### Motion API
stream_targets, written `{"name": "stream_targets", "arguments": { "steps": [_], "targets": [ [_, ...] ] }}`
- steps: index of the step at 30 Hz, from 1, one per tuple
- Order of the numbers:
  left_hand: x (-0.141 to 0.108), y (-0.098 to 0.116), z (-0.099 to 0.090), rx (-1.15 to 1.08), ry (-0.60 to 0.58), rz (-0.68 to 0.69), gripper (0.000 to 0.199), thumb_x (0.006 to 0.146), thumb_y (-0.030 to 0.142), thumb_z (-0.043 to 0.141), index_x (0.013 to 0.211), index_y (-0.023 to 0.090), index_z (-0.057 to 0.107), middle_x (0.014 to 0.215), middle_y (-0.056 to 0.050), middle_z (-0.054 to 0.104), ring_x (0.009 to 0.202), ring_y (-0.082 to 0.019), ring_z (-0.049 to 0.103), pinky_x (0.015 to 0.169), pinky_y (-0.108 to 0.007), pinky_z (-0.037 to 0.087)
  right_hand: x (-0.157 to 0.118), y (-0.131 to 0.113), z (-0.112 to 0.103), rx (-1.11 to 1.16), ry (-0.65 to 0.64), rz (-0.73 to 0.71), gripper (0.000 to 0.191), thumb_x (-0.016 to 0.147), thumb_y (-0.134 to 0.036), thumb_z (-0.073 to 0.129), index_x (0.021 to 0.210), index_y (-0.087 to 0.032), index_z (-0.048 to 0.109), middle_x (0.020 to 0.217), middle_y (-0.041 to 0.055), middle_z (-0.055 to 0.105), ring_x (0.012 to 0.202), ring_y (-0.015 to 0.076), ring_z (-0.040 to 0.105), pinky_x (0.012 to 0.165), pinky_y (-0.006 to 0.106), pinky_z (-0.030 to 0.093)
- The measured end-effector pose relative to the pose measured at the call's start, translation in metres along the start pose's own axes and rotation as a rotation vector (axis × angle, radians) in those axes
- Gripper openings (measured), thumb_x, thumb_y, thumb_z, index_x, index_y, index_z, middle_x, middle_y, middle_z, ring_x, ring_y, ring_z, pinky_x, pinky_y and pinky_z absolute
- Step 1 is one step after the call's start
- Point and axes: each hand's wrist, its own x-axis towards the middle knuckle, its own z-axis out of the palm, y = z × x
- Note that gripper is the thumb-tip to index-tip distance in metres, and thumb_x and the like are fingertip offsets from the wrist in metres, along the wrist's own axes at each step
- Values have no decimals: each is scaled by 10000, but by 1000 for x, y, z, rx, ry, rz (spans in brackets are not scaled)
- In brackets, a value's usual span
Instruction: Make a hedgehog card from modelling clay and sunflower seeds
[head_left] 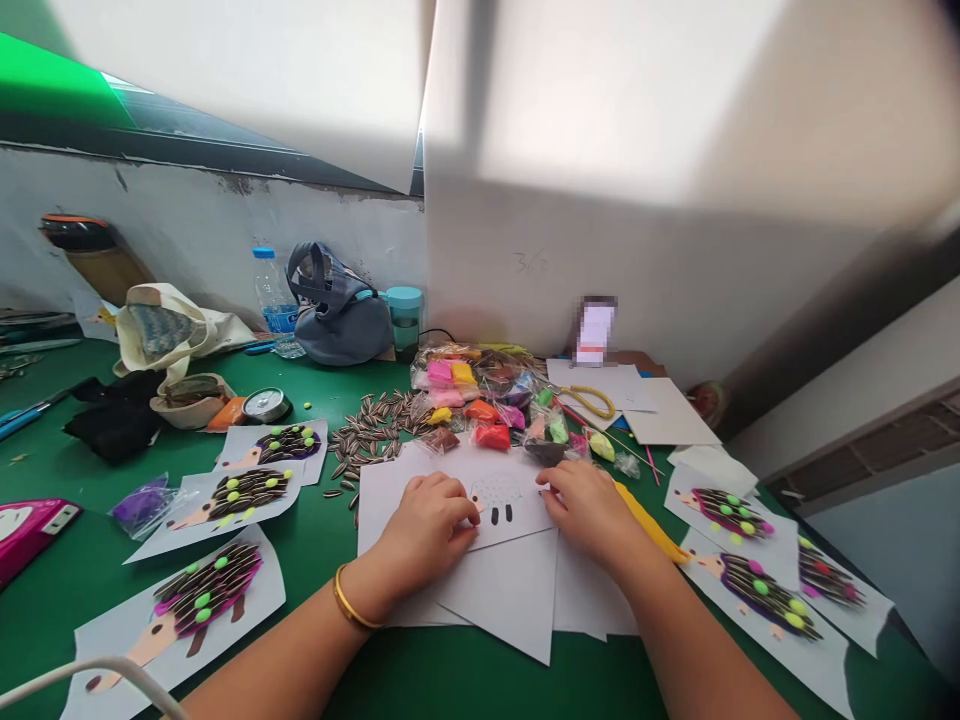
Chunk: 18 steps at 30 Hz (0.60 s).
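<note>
A white sheet of paper (521, 525) lies in front of me on a stack of sheets. On it is a faint blue rounded outline with scale-like marks (496, 490) and two short black strips (502, 514) below. My left hand (431, 525), a gold bangle on its wrist, has thumb and forefinger pinched at the outline's left end. A small pinkish bit shows by its fingertips; what they hold is hidden. My right hand (589, 505) rests at the sheet's right side with fingers curled together. Anything between them cannot be made out.
Bagged coloured clay (491, 436) and loose sunflower seeds (375, 425) lie beyond the sheets. Hedgehog pictures with seed spines (210, 590) lie at both sides. Yellow-handled scissors (592, 402), a phone (596, 332), a blue bag (341, 325) and a water bottle (276, 310) stand farther back.
</note>
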Motion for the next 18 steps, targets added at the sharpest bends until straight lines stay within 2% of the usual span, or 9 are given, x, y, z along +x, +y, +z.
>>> {"name": "stream_targets", "arguments": {
  "steps": [3,8,12,15,18],
  "targets": [
    [0,-1,2,-5,-13,0,103,813,207,698,877,277,739,925,-19,680,959,-224,570,834,-386,357,-6,-4,-1,47,28,-31,246,914,-200,503,1057,-235,701,1014,60,685,1012,239,574,847,356,400],
    [1,-1,2,12,-39,-1,55,807,281,734,859,283,751,901,-25,680,958,-237,573,837,-389,367,-21,-16,8,183,61,-148,243,908,-156,511,1042,-241,695,974,43,683,965,214,567,854,344,398],
    [2,-4,-2,2,11,-21,145,857,283,681,993,280,730,952,-32,692,984,-240,588,862,-395,392,-28,-32,16,240,49,-271,277,906,-125,511,1053,-257,705,926,38,671,927,205,544,823,337,374],
    [3,-10,-7,-21,80,-67,287,861,270,673,1147,261,660,1144,-48,681,1113,-247,580,954,-407,396,-29,-40,21,200,36,-375,338,883,-114,541,1120,-301,694,903,33,644,894,204,511,802,336,349],
    [2,-19,-9,-33,45,-76,617,771,341,762,1336,265,526,1345,-64,604,1258,-276,519,1043,-433,360,-30,-45,22,132,14,-428,387,864,-118,572,1172,-334,663,923,32,620,882,203,482,800,341,325]
  ]
}}
